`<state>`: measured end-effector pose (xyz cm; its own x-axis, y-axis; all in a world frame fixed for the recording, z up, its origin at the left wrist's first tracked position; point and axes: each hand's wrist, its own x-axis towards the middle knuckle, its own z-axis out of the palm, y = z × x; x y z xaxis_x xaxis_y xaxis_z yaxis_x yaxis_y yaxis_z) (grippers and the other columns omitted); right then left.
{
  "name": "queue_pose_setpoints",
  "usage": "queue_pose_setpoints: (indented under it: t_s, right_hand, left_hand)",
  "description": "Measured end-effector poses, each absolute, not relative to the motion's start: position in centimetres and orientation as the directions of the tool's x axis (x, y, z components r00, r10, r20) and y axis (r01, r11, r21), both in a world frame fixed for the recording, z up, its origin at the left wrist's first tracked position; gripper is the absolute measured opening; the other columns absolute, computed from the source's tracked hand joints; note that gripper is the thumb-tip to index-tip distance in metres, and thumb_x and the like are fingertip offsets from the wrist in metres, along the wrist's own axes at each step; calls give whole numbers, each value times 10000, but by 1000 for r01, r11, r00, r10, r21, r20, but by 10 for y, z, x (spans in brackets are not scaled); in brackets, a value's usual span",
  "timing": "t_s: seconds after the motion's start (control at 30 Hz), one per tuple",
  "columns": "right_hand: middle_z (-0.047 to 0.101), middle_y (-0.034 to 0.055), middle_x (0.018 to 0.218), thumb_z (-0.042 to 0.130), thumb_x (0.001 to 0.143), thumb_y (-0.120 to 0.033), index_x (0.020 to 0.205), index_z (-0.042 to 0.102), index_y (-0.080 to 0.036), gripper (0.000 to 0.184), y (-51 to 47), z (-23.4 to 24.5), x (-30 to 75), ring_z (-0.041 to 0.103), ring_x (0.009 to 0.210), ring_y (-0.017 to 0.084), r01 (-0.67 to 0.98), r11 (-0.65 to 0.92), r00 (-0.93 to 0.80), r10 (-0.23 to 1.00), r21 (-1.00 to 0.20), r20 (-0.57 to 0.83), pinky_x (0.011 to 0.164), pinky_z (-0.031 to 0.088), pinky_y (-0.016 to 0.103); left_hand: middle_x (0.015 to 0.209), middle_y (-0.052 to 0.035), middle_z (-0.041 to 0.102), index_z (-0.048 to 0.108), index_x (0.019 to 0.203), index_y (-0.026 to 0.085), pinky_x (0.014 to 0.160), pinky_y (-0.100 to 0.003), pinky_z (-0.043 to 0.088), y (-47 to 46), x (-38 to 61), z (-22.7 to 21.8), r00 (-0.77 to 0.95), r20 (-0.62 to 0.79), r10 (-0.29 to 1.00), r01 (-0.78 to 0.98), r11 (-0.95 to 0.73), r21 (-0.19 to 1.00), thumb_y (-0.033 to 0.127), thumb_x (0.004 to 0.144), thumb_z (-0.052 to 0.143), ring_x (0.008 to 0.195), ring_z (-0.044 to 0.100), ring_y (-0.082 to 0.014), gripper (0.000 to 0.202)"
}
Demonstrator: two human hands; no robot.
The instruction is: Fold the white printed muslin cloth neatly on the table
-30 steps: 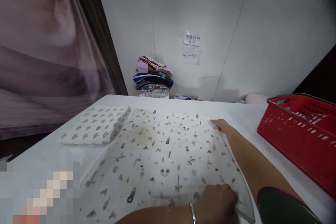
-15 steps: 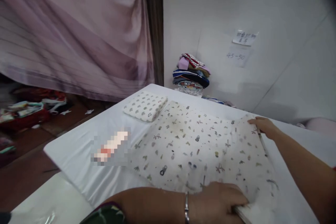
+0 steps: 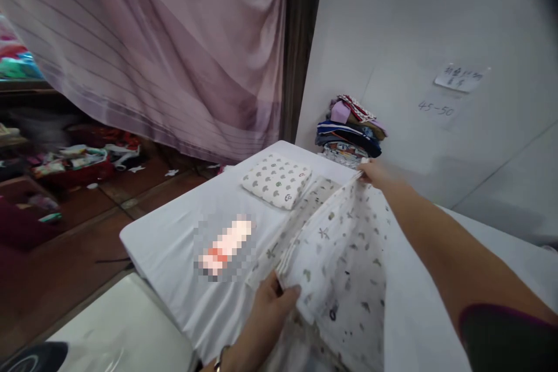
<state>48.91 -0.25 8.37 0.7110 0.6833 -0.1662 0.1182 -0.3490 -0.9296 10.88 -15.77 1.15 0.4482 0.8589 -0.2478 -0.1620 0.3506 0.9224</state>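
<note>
Where the white table (image 3: 174,244) meets the wall, a patterned cloth (image 3: 340,256) is held lifted and doubled over. Its near edge is pinched in the left hand (image 3: 270,308), fingers closed on it; its far corner is gripped by the right hand (image 3: 372,172). Just beside it lies a folded printed cloth (image 3: 276,180), with a stack of clothes (image 3: 351,128) against the wall.
</note>
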Motion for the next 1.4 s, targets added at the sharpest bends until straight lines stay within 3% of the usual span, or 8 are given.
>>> queue_pose_setpoints:
  t_s: [0.27, 0.57, 0.7, 0.83, 1.03, 1.13, 1.23, 1.4]
  right_hand:
    - [573, -1, 709, 675, 646, -89, 1284, 410, -203, 700, 81, 1, 426, 552, 483, 129, 192, -456, 707, 678, -869, -199, 462, 532, 295]
    - [621, 22, 793, 669, 692, -120, 1395, 254, -210, 821, 96, -22, 413, 607, 575, 130, 119, -431, 656, 711, -895, -255, 532, 565, 271]
    - [640, 65, 947, 642, 759, -193, 1394, 282, -186, 730, 79, -20, 403, 635, 740, 136, 116, -358, 599, 769, -926, -222, 642, 562, 246]
    - [631, 86, 1078, 609, 787, -201, 1200, 519, -164, 424, 21, -5, 408, 606, 923, 174, 208, -301, 612, 782, -931, -116, 776, 529, 278]
    - [470, 54, 1351, 607, 748, -226, 1095, 576, -233, 348, -141, -13, 433, 404, 1252, 236, 353, -353, 797, 599, -866, 81, 1009, 390, 337]
    - [538, 99, 1268, 632, 721, -328, 1259, 464, -246, 570, -207, -28, 422, 546, 1106, 256, 84, -448, 874, 463, -890, -151, 814, 525, 329]
    - [633, 100, 1114, 635, 721, -420, 1341, 343, -276, 700, -240, -33, 393, 632, 945, 266, -236, -423, 755, 487, -875, -439, 650, 554, 339]
    - [692, -33, 985, 663, 688, -475, 997, 558, -385, 339, -247, -31, 355, 634, 980, 248, -301, -418, 613, 603, -857, -509, 664, 543, 313]
  left_hand:
    - [717, -14, 610, 535, 1027, 157, 518, -242, 452, -118, 77, -33, 362, -440, 822, -20, 478, 878, 231, 612, 618, 638, 570, -163, 430]
    - [599, 39, 544, 520, 1114, 193, 423, -238, 356, -112, 65, -33, 375, -439, 816, 178, 401, 898, 349, 699, 542, 406, 448, -115, 444]
    - [727, 0, 635, 528, 1087, 209, 586, -271, 428, -108, 52, -28, 361, -370, 856, 419, 205, 884, 340, 754, 487, 619, 594, -181, 361]
    - [853, -31, 651, 499, 1138, 217, 674, -296, 422, -107, 43, -21, 333, -284, 899, 679, -19, 734, 414, 821, 442, 779, 623, -211, 378]
    - [1143, -94, 570, 561, 1022, 200, 832, -336, 437, -101, 45, -27, 406, 108, 908, 778, -405, 481, 439, 863, 396, 1003, 572, -237, 331]
    - [1105, -119, 591, 557, 1080, 166, 929, -369, 403, -95, 52, -33, 429, 172, 887, 772, -459, 440, 445, 855, 410, 1043, 550, -261, 387]
    - [1101, -137, 602, 511, 1167, 125, 891, -359, 427, -89, 59, -29, 404, 44, 914, 788, -372, 490, 465, 862, 379, 1043, 562, -262, 475]
    - [990, -138, 652, 548, 1059, 139, 795, -366, 437, -79, 68, -10, 405, -232, 884, 829, -248, 502, 472, 843, 388, 944, 612, -279, 427]
